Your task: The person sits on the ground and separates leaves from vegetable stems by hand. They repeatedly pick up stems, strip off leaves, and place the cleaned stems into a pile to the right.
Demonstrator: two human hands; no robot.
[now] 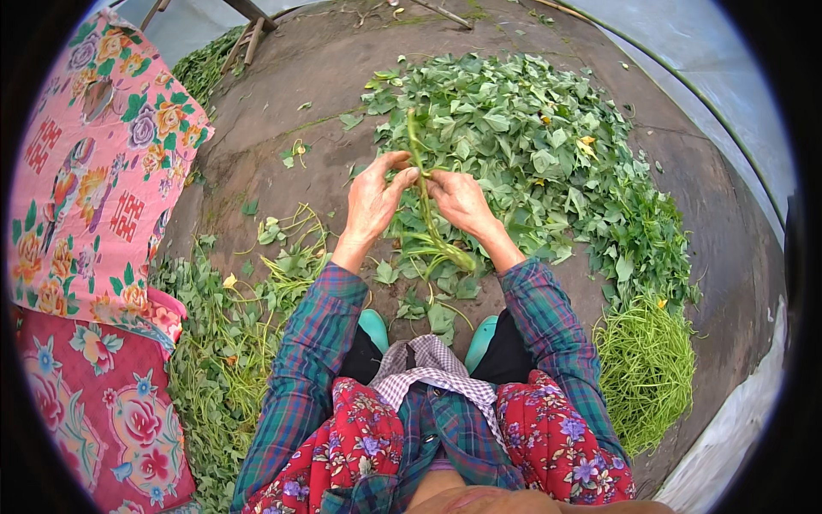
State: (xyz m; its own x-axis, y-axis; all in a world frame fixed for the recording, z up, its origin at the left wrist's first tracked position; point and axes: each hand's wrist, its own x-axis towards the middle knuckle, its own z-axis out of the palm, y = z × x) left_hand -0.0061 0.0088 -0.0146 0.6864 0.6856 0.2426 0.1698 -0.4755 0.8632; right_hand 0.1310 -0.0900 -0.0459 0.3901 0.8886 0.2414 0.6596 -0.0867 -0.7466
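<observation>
Between both hands, in front of my body, is a long green vine stem (429, 215) with its leaves gone from most of it and short stalks fanning out low down. My left hand (380, 193) pinches the stem near its upper part between thumb and fingers. Touching the stem at the same height, my right hand (457, 198) has its fingertips closed on a thin side stalk. Beyond the hands lies a broad heap of green leaves (514, 135). A pile of bare light-green stalks (645, 376) sits at the right.
Leafy vines (212, 360) lie heaped at the left, beside a pink floral cloth (96, 212) and a red floral cloth (131, 411). Loose leaves (442, 318) lie between my turquoise shoes. Wooden legs (250, 42) stand at the back left; plastic sheeting (725, 77) edges the right.
</observation>
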